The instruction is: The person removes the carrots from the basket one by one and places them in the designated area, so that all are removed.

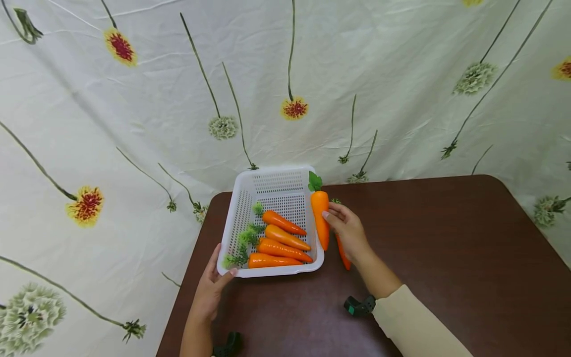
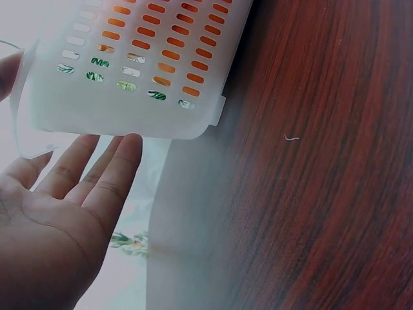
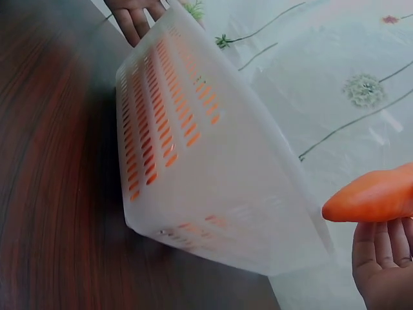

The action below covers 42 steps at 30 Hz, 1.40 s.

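Observation:
A white perforated basket (image 1: pixel 233 218) stands at the table's far left corner with several orange carrots (image 1: pixel 281 248) lying side by side in it. My right hand (image 1: pixel 335 221) grips a fat carrot (image 1: pixel 319 218) with a green leaf top, upright just outside the basket's right rim. In the right wrist view its tip (image 3: pixel 374 197) lies across my fingers (image 3: pixel 381 252), beside the basket's wall (image 3: pixel 213 194). A thinner carrot (image 1: pixel 343 255) lies on the table under that hand. My left hand (image 1: pixel 218 275) cups the basket's near left corner from outside, with straight fingers (image 2: pixel 97 171) against the wall (image 2: pixel 129 110).
The dark brown table (image 1: pixel 446 248) stretches to the right and toward me. A flowered white cloth (image 1: pixel 285 74) hangs behind it and past its left edge. The basket sits close to that left edge.

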{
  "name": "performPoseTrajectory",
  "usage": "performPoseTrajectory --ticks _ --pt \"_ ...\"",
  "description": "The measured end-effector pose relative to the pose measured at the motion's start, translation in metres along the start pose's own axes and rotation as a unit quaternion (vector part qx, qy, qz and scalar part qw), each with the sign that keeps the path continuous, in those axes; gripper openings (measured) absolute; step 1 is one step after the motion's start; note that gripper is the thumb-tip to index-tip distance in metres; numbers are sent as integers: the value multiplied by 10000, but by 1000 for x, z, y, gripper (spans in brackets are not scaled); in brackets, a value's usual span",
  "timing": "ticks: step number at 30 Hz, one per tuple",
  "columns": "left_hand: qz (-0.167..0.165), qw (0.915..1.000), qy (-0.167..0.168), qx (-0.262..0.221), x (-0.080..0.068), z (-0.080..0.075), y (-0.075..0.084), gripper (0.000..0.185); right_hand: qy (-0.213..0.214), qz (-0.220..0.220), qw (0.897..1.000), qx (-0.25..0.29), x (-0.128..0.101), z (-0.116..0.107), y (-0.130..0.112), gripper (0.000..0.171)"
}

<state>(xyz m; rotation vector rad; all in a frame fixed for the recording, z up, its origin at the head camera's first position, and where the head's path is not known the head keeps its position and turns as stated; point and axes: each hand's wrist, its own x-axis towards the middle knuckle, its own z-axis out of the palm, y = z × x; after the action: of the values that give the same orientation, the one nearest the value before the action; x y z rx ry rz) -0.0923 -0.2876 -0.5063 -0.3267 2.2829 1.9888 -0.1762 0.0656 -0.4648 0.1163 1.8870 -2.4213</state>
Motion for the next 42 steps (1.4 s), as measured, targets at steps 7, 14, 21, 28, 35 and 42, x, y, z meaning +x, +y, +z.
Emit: performPoseTrajectory --ticks 7,14,21,28,35,42 --pt "10 10000 -28 -61 1 0 -2 87 201 67 9997 -98 2 -18 4 44" --pt "-19 9999 -32 -95 1 0 -1 87 458 97 9989 27 4 -34 9 44" --pt "41 9999 -58 -74 1 0 -1 87 610 208 9979 -24 6 -50 17 45" --pt "77 9999 -56 -90 0 0 -2 86 806 400 9957 -226 6 -64 23 47" --pt "70 9999 -73 -84 0 0 -1 86 861 569 9943 -257 5 -73 27 53" --pt "88 9998 -83 -135 -1 0 -1 86 887 766 9908 -671 6 -80 34 54"
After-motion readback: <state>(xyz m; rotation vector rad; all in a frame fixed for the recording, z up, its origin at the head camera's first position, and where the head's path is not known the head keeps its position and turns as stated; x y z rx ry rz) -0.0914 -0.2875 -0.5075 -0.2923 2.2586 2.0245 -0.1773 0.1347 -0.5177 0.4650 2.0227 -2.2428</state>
